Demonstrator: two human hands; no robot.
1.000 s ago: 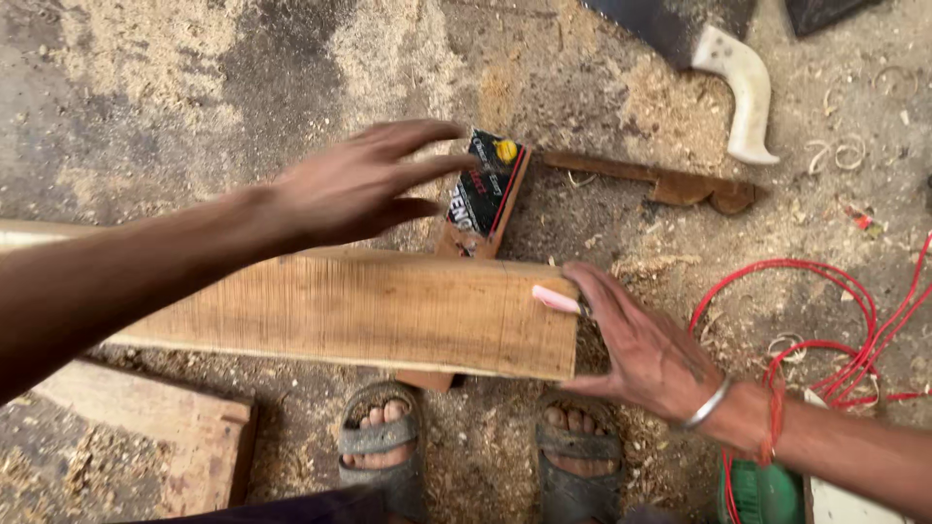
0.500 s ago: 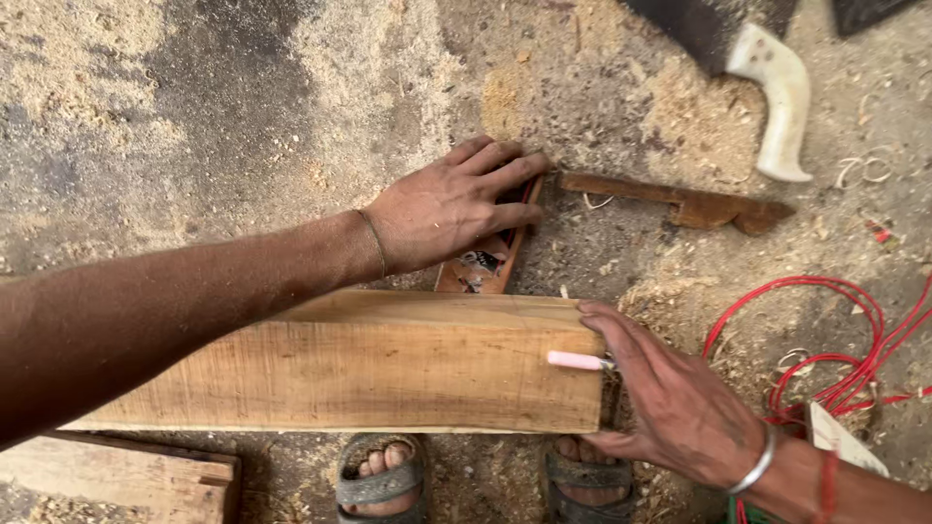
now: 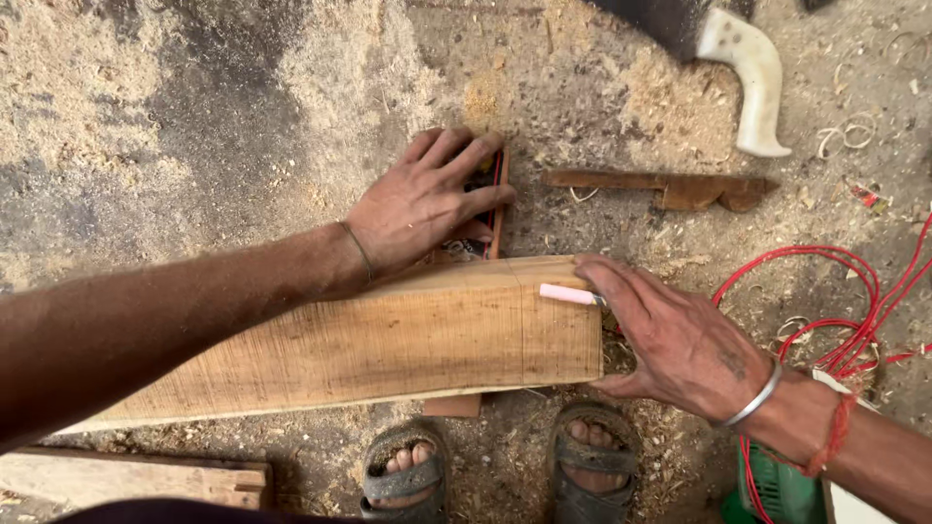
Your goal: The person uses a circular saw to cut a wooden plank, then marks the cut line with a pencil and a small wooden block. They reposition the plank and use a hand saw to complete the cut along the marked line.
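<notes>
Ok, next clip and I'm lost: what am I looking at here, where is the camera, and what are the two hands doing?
There is no machine: a person works with bare hands, and the one camera sits on their head, looking straight down. You see their sandalled feet at the bottom edge.

The ground is covered in sawdust. Across it lies a long wooden plank. The left hand lies flat on a small dark tool just beyond the plank; what kind of tool is hard to tell, since the hand covers most of it. The right hand rests on the plank's end and holds a pale marking stick against the wood, near a thin line drawn across it.

Around them: a saw with a white handle, a flat brown wooden piece, red cable, and something green at the bottom right.
</notes>
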